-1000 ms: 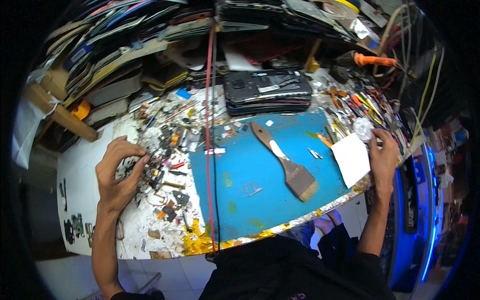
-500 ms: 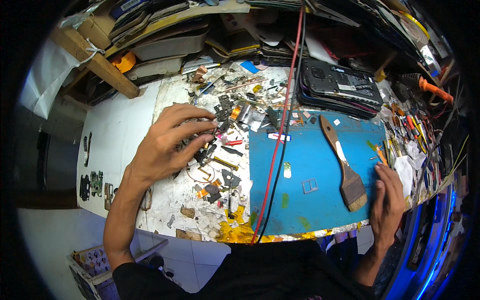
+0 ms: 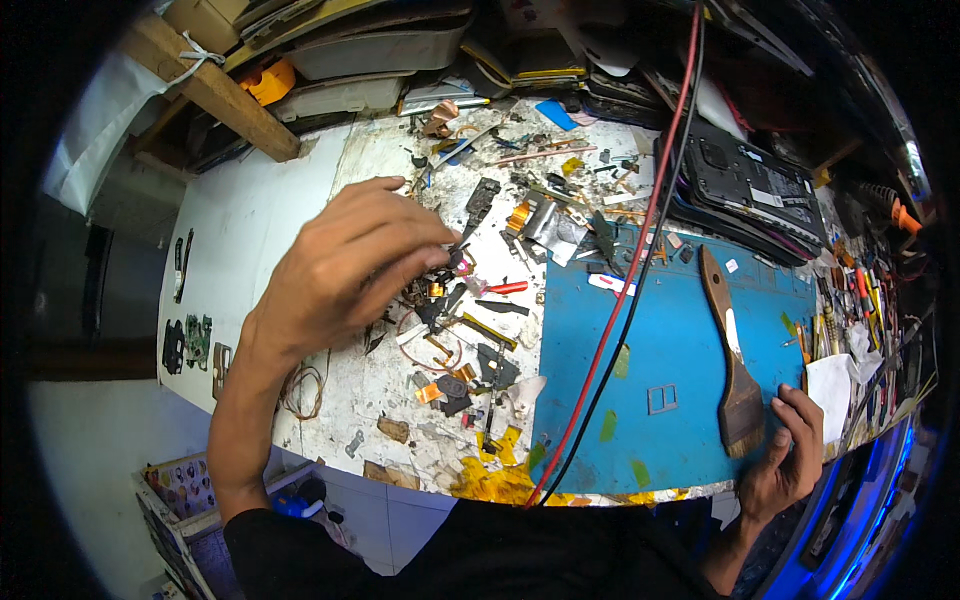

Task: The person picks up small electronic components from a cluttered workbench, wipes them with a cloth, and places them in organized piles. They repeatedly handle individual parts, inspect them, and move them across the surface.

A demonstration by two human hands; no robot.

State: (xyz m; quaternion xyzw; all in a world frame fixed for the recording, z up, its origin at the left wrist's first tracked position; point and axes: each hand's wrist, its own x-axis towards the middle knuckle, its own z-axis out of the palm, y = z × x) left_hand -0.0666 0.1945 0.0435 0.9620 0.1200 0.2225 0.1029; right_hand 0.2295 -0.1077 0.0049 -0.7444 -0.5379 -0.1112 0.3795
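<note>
My left hand (image 3: 365, 262) hovers palm down over small electronic parts (image 3: 440, 290) on the white tabletop. Its fingers are curved and apart, and thumb and index tips come close together beside small dark pieces. No held object can be made out, and the palm hides some of the parts. My right hand (image 3: 785, 455) rests at the right edge of the blue mat (image 3: 590, 400), fingers loosely bent and apart, nothing in them. Just left of it lies a wooden-handled brush (image 3: 728, 350), bristles toward me.
A red cable (image 3: 640, 260) and a black one hang across the view. Stacked dark device panels (image 3: 745, 185) stand at the back right, near assorted hand tools (image 3: 865, 300). Green circuit boards (image 3: 198, 340) lie far left. A small grey frame (image 3: 662, 399) is on the mat.
The view has shifted, so the table appears farther right. Some dark parts by my left fingertips have shifted, showing more white tabletop. My right hand has drawn slightly nearer to me.
</note>
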